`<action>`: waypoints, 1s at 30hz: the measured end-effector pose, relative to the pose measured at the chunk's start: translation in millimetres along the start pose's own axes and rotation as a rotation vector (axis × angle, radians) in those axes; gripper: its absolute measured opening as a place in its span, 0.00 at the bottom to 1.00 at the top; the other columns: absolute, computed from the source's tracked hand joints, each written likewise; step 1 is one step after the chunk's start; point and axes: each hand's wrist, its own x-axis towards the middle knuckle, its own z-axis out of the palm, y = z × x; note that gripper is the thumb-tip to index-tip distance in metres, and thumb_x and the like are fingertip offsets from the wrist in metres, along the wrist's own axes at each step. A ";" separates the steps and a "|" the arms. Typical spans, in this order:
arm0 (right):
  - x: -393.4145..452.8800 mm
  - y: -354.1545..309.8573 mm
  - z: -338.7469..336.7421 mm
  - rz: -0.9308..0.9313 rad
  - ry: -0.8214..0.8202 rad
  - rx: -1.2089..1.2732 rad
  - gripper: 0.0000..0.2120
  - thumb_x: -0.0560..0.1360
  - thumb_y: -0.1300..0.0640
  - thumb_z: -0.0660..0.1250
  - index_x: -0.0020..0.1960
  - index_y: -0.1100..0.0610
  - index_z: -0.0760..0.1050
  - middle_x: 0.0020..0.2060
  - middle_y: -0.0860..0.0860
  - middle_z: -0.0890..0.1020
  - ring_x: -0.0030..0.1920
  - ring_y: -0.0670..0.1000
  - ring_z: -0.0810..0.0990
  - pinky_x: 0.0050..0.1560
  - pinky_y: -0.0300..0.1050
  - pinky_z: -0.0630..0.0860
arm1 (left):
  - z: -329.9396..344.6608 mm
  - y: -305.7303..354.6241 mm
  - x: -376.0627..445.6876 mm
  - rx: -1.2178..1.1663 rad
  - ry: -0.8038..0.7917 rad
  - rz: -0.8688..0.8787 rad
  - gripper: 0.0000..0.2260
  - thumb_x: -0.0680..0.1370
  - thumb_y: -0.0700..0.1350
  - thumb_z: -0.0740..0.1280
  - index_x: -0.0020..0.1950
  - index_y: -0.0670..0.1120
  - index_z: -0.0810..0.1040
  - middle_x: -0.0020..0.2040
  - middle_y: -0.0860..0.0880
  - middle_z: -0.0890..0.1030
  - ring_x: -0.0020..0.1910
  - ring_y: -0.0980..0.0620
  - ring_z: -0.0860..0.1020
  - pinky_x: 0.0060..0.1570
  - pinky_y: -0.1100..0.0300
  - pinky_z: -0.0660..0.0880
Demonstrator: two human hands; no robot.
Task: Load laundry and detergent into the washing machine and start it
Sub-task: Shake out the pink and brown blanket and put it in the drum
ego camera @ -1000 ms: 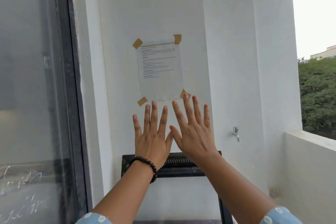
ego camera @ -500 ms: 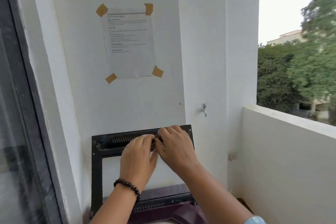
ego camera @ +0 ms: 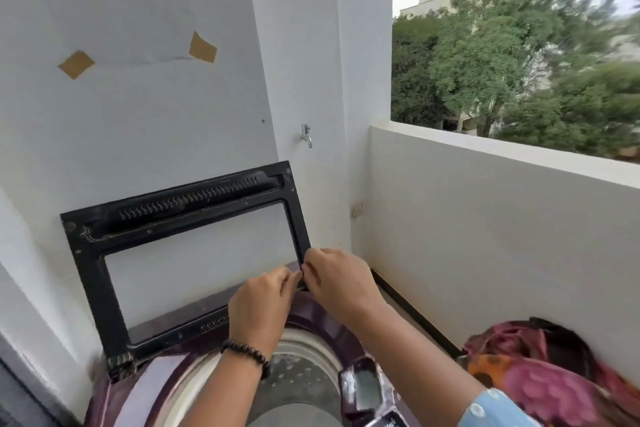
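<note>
A purple top-loading washing machine [ego camera: 117, 388] fills the bottom of the head view. Its black-framed lid [ego camera: 90, 274] stands up against the white wall, and the grey drum [ego camera: 301, 374] looks empty. My left hand [ego camera: 263, 302], with a bead bracelet on the wrist, and my right hand [ego camera: 339, 281] are above the drum. Their curled fingertips meet in front of the lid's lower right corner, and I see nothing held in either. A pile of pink, orange and black laundry [ego camera: 547, 388] lies to the right of the machine.
A small panel [ego camera: 363, 388] sits on the machine's right rim. A tap [ego camera: 306, 137] and a socket [ego camera: 356, 210] are on the wall behind. A taped paper [ego camera: 114, 3] hangs above the lid. A low balcony wall [ego camera: 485, 218] runs along the right.
My hands went from spread flat before the paper, to the lid's top edge with fingers curled, then down to its lower right corner. The view dropped, showing drum and laundry.
</note>
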 end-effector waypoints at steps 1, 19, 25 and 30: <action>-8.8 8.3 -0.8 0.033 -0.016 -0.011 0.12 0.82 0.52 0.55 0.50 0.58 0.74 0.46 0.54 0.81 0.43 0.57 0.77 0.37 0.47 0.67 | 9.1 8.0 -3.6 -0.008 -0.034 0.013 0.15 0.81 0.57 0.61 0.43 0.50 0.80 0.33 0.51 0.82 0.34 0.51 0.81 0.34 0.53 0.79; -109.0 253.8 -26.8 0.349 0.061 -0.029 0.14 0.81 0.52 0.56 0.50 0.60 0.76 0.47 0.55 0.81 0.49 0.58 0.78 0.46 0.53 0.75 | 198.0 223.2 8.7 -0.173 -0.459 0.180 0.12 0.82 0.47 0.60 0.64 0.49 0.77 0.50 0.44 0.84 0.45 0.47 0.80 0.31 0.67 0.64; -158.0 341.4 -32.6 0.322 -0.045 0.146 0.20 0.82 0.44 0.50 0.60 0.55 0.74 0.51 0.50 0.81 0.51 0.50 0.77 0.55 0.47 0.73 | 265.9 314.2 12.4 -0.541 -0.662 -0.030 0.25 0.81 0.35 0.57 0.78 0.45 0.57 0.73 0.42 0.67 0.71 0.44 0.69 0.73 0.62 0.61; -204.9 432.1 -25.0 0.616 -0.240 -0.033 0.32 0.79 0.38 0.40 0.50 0.52 0.81 0.49 0.47 0.81 0.59 0.51 0.74 0.58 0.54 0.71 | 324.0 338.1 16.4 -0.488 -0.652 0.029 0.43 0.72 0.48 0.75 0.78 0.59 0.51 0.79 0.53 0.57 0.69 0.54 0.71 0.56 0.59 0.74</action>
